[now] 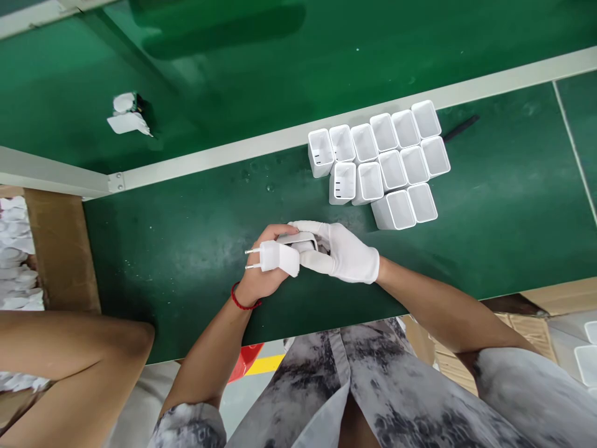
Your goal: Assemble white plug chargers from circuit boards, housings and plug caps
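My bare left hand (261, 283), with a red string at the wrist, grips a white two-pin plug piece (275, 257) whose pins point left. My right hand (342, 252), in a white glove, holds a white charger shell (298, 239) against that plug piece. Both hands meet just above the green work surface (186, 249). A cluster of several open white charger shells (382, 162) stands upright on the surface, beyond my right hand.
A white rail (280, 143) divides the work surface from a green belt behind it, where a lone white part (127, 115) lies. Another person's bare arm (69, 342) reaches in at the lower left. Cardboard boxes with white parts stand at the left (18, 255) and lower right (585, 361).
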{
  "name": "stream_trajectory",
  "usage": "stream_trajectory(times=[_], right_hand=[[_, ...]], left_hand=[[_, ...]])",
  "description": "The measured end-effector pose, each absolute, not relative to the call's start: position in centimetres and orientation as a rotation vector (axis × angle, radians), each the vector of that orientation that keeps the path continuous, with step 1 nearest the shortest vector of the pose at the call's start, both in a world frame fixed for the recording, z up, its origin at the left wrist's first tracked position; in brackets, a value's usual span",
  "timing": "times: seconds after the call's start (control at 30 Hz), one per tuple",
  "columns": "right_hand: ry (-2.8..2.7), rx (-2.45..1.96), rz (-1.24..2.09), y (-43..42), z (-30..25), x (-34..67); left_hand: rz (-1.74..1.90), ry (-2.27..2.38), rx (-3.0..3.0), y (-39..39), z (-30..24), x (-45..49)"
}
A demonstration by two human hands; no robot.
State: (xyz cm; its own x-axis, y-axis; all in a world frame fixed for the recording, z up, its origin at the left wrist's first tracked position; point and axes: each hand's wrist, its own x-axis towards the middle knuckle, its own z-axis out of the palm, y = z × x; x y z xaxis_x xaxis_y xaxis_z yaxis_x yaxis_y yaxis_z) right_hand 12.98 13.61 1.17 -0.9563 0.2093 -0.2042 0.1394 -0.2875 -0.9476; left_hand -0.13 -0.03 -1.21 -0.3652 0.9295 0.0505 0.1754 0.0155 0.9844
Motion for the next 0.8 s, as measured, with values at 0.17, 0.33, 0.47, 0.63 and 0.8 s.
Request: stream_trajectory(times=[0.17,0.33,0.47,0.63,0.8], right_hand=[[-1.885,-0.461,2.397,13.47,1.14,13.08],[-1.799,-0.454,2.429,13.30,0.97,12.96],[-1.757,-0.484,2.454,13.17,0.67,12.93],[-1.663,-0.540,2.477,12.98,0.39,12.83],[-1.534,-0.617,2.533,12.81,0.19,12.84]], left_hand=[[1.527,1.524,1.065,-0.04,-1.14,0.35],[1.538,1.546,1.037,-0.01,-1.03,0.53],[1.511,1.558,1.025,0.05,-0.89,0.55],[1.505,1.555,1.005,0.05,-0.88,0.46],[1.471,1.602,0.996,-0.01,-0.89,0.39]])
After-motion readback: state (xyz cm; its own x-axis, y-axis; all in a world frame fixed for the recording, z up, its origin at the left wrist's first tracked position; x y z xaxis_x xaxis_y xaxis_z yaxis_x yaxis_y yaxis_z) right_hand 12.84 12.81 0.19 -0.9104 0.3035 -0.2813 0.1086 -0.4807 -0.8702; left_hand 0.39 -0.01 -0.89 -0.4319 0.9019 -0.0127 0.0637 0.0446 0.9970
